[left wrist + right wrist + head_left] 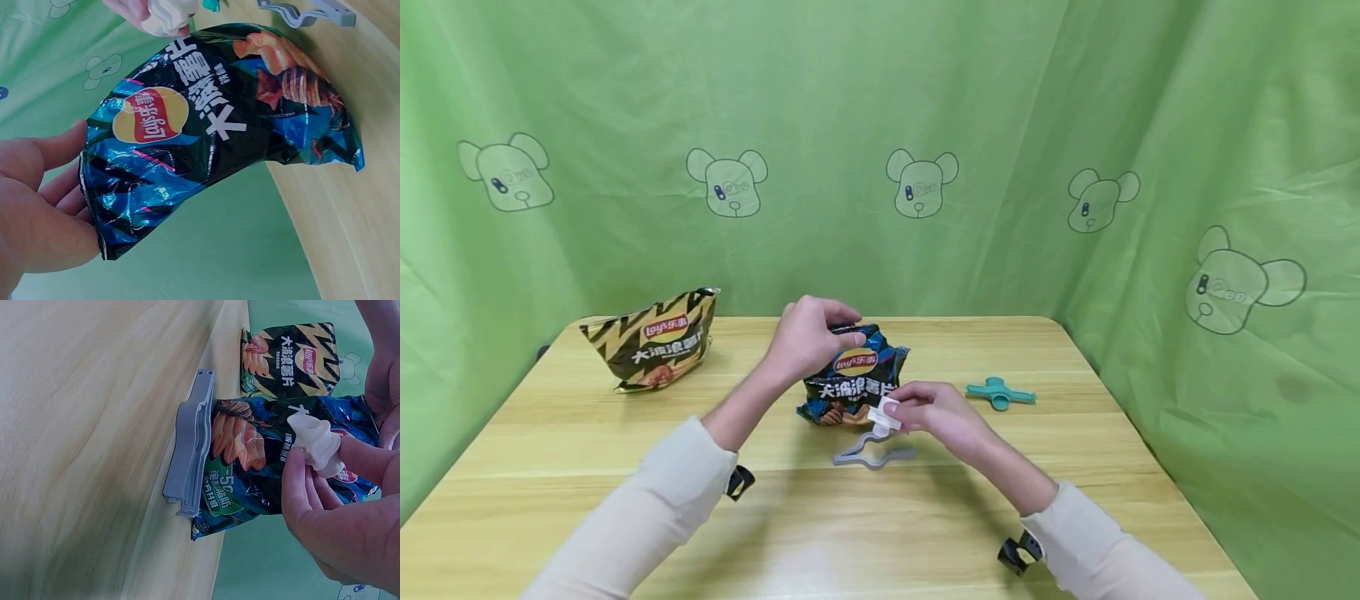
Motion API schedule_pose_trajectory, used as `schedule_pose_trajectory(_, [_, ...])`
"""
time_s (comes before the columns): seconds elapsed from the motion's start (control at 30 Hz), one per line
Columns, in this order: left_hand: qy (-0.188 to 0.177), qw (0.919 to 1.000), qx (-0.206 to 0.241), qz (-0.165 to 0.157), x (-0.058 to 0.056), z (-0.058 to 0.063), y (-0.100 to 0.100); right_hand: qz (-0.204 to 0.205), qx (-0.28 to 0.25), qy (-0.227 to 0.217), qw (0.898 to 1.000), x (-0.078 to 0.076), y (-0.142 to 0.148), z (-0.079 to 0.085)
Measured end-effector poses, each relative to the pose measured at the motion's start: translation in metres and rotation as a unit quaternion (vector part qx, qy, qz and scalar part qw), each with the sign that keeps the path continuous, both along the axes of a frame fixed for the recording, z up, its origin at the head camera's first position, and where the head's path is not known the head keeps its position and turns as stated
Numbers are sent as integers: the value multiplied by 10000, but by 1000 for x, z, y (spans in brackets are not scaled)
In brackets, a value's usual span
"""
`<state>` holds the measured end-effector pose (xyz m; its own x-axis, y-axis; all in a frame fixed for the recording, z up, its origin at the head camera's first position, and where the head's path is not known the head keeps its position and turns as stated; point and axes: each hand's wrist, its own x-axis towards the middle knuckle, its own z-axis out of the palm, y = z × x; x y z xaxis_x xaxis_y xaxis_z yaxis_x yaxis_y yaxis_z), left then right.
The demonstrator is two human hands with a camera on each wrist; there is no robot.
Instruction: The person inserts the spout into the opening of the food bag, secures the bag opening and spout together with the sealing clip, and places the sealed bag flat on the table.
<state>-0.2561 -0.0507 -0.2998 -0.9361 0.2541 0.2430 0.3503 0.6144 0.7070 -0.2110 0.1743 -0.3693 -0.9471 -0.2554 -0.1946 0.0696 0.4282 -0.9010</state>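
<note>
A blue-and-black potato chip bag (852,390) stands on the table, slightly crumpled at the top. My left hand (808,342) pinches its top edge, thumb on the front and fingers behind, as the left wrist view shows. In front of the bag, my right hand (943,417) pinches a small white plastic spout-like piece (315,442) between thumb and fingertips; a round opening shows at its end. Just below that hand lies a grey bag clip (871,461), spread open in a V. Whether the white piece touches the bag, I cannot tell.
Toward the back left stands a gold-and-black chip bag (662,346). A teal bag clip with a round middle (1000,393) lies right of my right hand. Green curtains (865,100) hang behind and beside the wooden table (587,467).
</note>
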Motion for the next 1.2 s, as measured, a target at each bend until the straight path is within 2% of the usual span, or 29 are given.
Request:
schedule_pose_trajectory(0.47, [110, 9997, 1, 203, -2, -5, 1, -60, -6, -39, 10000, -5, 3, -1])
schedule_pose_trajectory(0.7, [106, 9997, -11, 209, -2, -5, 2, -170, -183, 161, 9996, -16, 15, 24])
schedule_pose_trajectory(1.0, [138, 9998, 12, 172, -3, -4, 1, -298, -59, 553, 9980, -38, 27, 64])
schedule_pose_trajectory(1.2, [217, 9997, 56, 123, -4, -5, 3, -498, -202, 612, 9967, -52, 24, 74])
